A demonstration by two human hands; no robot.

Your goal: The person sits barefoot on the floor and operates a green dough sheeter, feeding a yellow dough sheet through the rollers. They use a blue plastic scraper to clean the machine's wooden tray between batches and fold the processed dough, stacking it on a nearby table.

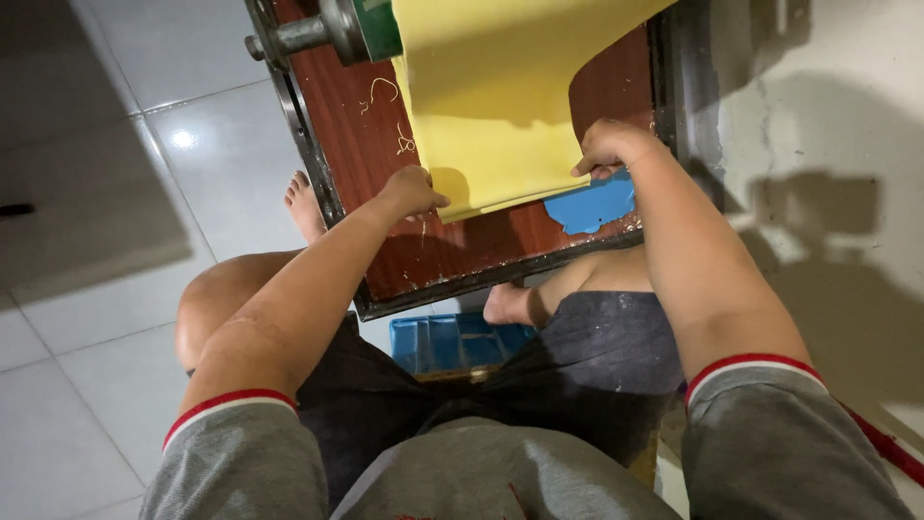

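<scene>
One wide yellow dough sheet (491, 96) hangs down from a single metal roller (322, 29) at the top of the view and lies over a reddish-brown wooden table (462, 255) with a dark metal rim. Two hands grip its lower edge. The left hand (412, 191) is closed over the sheet's near-left corner, fingers curled around the edge. The right hand (608, 146) pinches the near-right edge, its fingers tucked under the sheet. Just beneath the right hand, one flat blue plastic piece (595, 202) rests on the table, partly covered by the sheet. A few thin pale dough strands (385, 91) lie scattered on the table left of the sheet. Below the table's near edge sits one blue plastic crate (452, 342), between the person's two bare knees. Two bare feet show, one (304, 204) on the white tiled floor (87, 318) left of the table, one (508, 303) under its near rim.
</scene>
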